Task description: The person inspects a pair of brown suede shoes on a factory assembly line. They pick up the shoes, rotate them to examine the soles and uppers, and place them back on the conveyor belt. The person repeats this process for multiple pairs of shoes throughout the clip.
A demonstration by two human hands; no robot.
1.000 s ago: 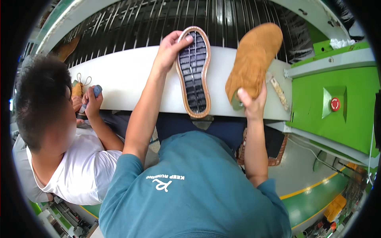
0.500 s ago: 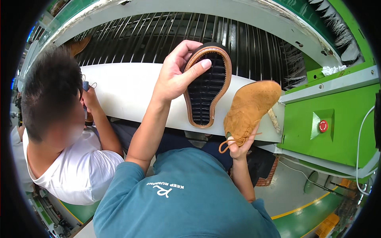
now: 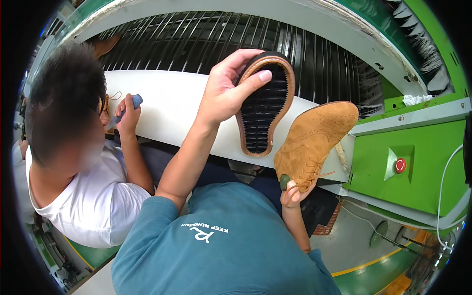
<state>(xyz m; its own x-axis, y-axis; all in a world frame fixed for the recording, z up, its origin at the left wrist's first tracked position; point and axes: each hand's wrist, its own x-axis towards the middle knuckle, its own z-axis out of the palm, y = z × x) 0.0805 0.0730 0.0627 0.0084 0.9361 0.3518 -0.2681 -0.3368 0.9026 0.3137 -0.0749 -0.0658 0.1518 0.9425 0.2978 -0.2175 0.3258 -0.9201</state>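
My left hand [image 3: 223,96] grips a shoe sole [image 3: 259,125] near its broad upper end, with the thumb lying inside and the fingers behind. The sole stands upright, its ribbed black inner face toward me and a brown stitched welt round the rim. To its right, my right hand [image 3: 294,195] holds a tan suede lace-up shoe upper [image 3: 318,130] by the heel end, toe pointing up and away. Perforations mark its toe, and loose laces hang over my fingers, which are partly hidden. Sole and upper are close together, over a white work surface [image 3: 169,98].
Behind the white surface runs a conveyor of metal rods [image 3: 206,44]. A green machine panel with a red stop button [image 3: 400,165] stands on the right. At my left, a co-worker in a white shirt [image 3: 93,206] holds a blue-handled tool [image 3: 137,101].
The sole has shifted slightly right. My right hand has turned the upper, so more of its laced side shows. The co-worker's hand with the blue-handled tool has moved right.
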